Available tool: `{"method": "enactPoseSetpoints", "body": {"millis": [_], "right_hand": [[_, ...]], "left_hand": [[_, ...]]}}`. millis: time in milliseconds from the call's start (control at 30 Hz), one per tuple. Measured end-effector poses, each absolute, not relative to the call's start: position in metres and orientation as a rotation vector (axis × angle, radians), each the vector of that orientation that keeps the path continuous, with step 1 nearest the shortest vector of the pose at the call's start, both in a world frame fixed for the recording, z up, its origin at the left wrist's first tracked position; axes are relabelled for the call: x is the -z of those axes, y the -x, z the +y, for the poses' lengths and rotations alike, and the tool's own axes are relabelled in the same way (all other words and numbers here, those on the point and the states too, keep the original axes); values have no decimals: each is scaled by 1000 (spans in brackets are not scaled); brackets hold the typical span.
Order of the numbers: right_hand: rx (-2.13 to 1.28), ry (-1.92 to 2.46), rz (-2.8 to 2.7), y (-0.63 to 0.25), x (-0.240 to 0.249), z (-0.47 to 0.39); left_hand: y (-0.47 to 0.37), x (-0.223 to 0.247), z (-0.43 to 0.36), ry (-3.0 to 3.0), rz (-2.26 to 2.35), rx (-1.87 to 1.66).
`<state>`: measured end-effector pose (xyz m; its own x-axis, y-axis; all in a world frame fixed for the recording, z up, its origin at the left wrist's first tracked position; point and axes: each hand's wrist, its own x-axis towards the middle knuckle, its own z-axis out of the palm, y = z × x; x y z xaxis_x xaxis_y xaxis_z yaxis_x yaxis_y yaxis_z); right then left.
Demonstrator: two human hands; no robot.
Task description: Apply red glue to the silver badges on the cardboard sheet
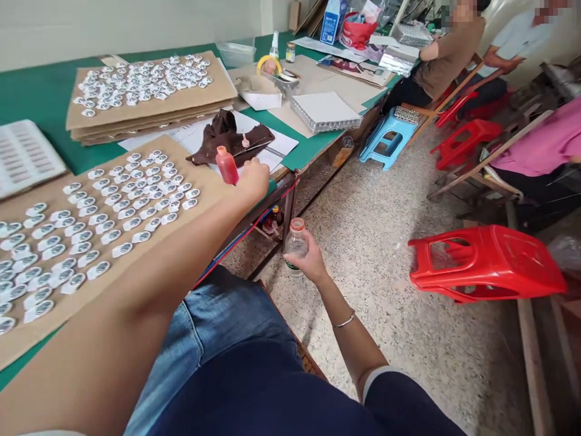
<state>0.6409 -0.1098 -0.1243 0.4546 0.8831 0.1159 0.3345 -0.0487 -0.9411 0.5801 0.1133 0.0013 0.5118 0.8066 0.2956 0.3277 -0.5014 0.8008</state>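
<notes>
My left hand (254, 178) is closed at the table's edge, against the lower side of a small plastic bottle of red liquid (227, 166). The bottle is uncapped and tilts to the left; the fingertips on it are partly hidden. Lower down, off the table's edge, my right hand (311, 259) grips a clear bottle (296, 244) with an orange rim at its open mouth. A pale pink nozzle tip (246, 141) and a thin dark tool (255, 149) lie on a crumpled brown cloth (218, 138) behind the left hand.
Rows of small white printed pieces (122, 194) cover a brown board (200, 163); more lie on stacked boards (149, 115). A white packet (325, 110) sits farther along the green table. Red (485, 263) and blue (390, 134) stools stand on the floor. Other people sit at the right.
</notes>
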Motion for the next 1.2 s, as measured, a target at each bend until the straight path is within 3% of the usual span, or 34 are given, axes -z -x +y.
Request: {"method": "enactPoseSetpoints", "body": {"millis": [267,400,1200], "right_hand": [[-558,1646,-1206,-648,117,-115],[-533,1637,-1275,-640,111,-111],[-580,1694,-1441,-616,92,-116]], "left_hand": [[-534,-14,41,-2072,676,-284],[-514,-18,26,-2090,592,-145],[-476,-28,16,-2386,498,-179]]}}
